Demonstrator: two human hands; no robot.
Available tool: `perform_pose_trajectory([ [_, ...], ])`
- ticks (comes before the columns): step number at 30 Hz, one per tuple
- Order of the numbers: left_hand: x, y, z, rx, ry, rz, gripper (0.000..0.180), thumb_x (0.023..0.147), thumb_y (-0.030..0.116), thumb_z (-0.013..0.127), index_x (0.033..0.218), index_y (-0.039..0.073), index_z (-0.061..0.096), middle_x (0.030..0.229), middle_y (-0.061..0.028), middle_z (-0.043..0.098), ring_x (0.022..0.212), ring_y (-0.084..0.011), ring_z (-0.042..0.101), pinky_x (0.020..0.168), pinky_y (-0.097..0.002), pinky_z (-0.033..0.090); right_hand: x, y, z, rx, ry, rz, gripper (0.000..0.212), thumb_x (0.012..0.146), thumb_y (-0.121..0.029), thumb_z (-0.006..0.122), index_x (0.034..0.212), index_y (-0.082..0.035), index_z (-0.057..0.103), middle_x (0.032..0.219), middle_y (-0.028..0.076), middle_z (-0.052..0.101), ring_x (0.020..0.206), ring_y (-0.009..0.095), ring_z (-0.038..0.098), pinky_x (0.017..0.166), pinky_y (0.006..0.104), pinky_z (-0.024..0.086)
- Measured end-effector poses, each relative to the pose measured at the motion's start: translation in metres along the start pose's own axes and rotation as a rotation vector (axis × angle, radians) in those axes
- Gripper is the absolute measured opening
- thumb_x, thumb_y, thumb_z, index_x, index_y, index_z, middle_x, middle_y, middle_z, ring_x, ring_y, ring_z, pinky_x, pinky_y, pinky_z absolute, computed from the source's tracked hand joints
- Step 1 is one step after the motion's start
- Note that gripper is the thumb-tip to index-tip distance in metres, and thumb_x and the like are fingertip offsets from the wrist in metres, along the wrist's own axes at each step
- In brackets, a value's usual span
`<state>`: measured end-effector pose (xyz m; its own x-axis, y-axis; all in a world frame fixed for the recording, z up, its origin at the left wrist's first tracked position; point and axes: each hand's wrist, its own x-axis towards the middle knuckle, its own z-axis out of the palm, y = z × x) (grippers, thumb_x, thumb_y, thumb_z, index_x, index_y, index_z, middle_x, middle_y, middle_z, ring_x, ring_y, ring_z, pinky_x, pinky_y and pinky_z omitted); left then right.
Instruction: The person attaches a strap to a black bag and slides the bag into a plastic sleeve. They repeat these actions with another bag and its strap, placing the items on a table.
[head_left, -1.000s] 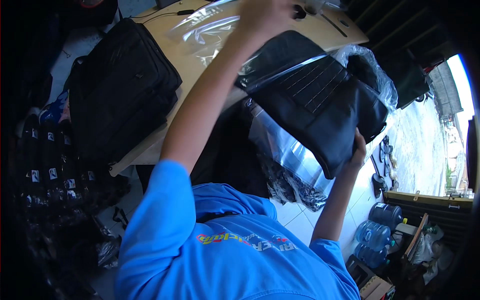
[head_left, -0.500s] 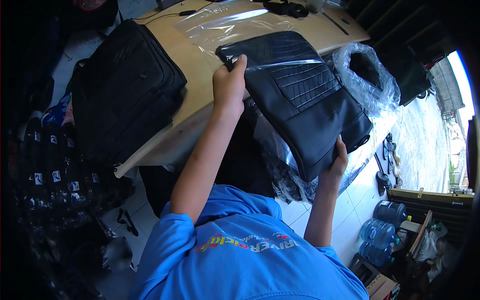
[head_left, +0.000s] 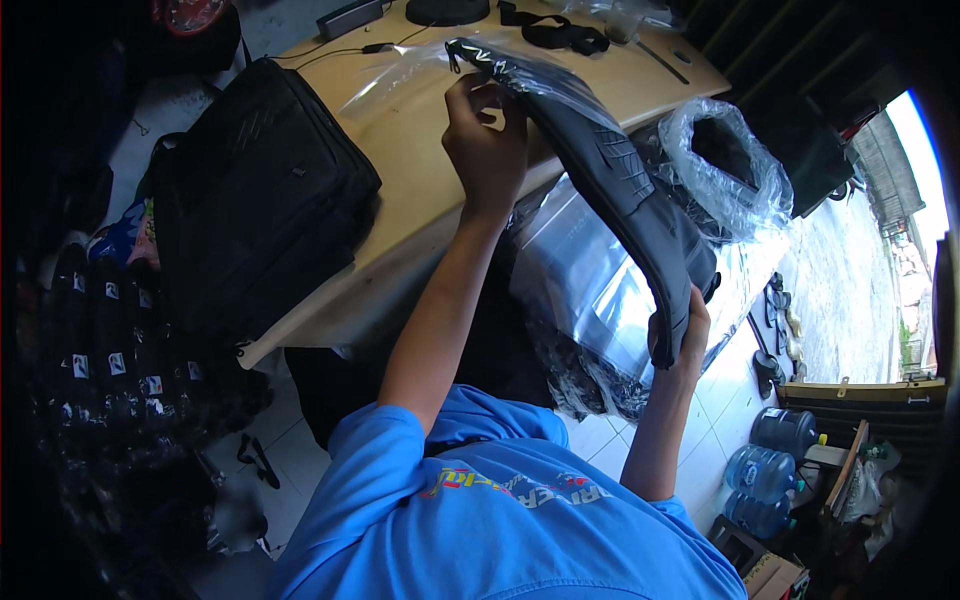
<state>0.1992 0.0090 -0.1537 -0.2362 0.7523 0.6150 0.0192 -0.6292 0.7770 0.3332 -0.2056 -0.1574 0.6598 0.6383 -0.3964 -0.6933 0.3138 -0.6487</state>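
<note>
A flat black bag (head_left: 635, 205) with a leather-like surface and a stitched grid panel is tilted edge-up in front of me. Clear plastic film (head_left: 545, 75) covers its far end, where a zipper pull dangles at the corner. My left hand (head_left: 487, 150) has its fingers curled in a pinch at the edge near that end; the exact contact is partly hidden. Round the near end, my right hand (head_left: 692, 335) grips the bag, its thumb along the side. Below the bag lies a stack of clear plastic sleeves (head_left: 580, 265).
A large black backpack (head_left: 265, 190) lies on the left of the wooden table (head_left: 420, 150). Bunched clear plastic wrap (head_left: 770, 190) rings a dark opening at right. A black strap (head_left: 555, 35) lies at the back. Blue water jugs (head_left: 760, 470) stand on the floor at right.
The bag has turned from showing its broad face to nearly edge-on. My left hand has shifted its hold along the far edge, fingers now curled; my right hand still grips the near end.
</note>
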Motion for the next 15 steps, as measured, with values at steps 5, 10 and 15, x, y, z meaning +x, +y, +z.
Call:
perform_pose_trajectory([
  [5, -0.001, -0.006, 0.006, 0.179, 0.078, 0.240, 0.033, 0.079, 0.001, 0.061, 0.110, 0.000, 0.052, 0.081, -0.0099, 0.066, 0.079, -0.0183, 0.066, 0.066, -0.0301, 0.051, 0.019, -0.003, -0.035, 0.017, -0.258, -0.031, 0.027, 0.094, -0.010, 0.043, 0.110, 0.010, 0.053, 0.092, 0.018, 0.065, 0.079, 0.014, 0.066, 0.067, 0.0173, 0.056],
  [10, -0.012, -0.010, -0.002, 0.071, 0.049, 0.200, 0.036, 0.078, -0.002, 0.059, 0.113, -0.002, 0.050, 0.084, -0.0116, 0.066, 0.081, -0.0186, 0.066, 0.071, -0.0303, 0.051, 0.006, -0.010, -0.005, 0.117, -0.051, -0.014, 0.023, 0.092, -0.016, 0.044, 0.090, 0.003, 0.056, 0.069, 0.012, 0.066, 0.045, 0.017, 0.063, 0.037, 0.0224, 0.053],
  [15, -0.034, 0.021, 0.010, -0.243, 0.007, -0.085, 0.037, 0.082, -0.003, 0.057, 0.116, -0.004, 0.045, 0.093, -0.0119, 0.062, 0.085, -0.0172, 0.062, 0.075, -0.0279, 0.050, 0.018, -0.006, -0.021, 0.200, -0.330, 0.042, 0.030, 0.089, -0.010, 0.048, 0.110, 0.011, 0.051, 0.103, 0.022, 0.062, 0.090, 0.029, 0.065, 0.080, 0.0406, 0.057],
])
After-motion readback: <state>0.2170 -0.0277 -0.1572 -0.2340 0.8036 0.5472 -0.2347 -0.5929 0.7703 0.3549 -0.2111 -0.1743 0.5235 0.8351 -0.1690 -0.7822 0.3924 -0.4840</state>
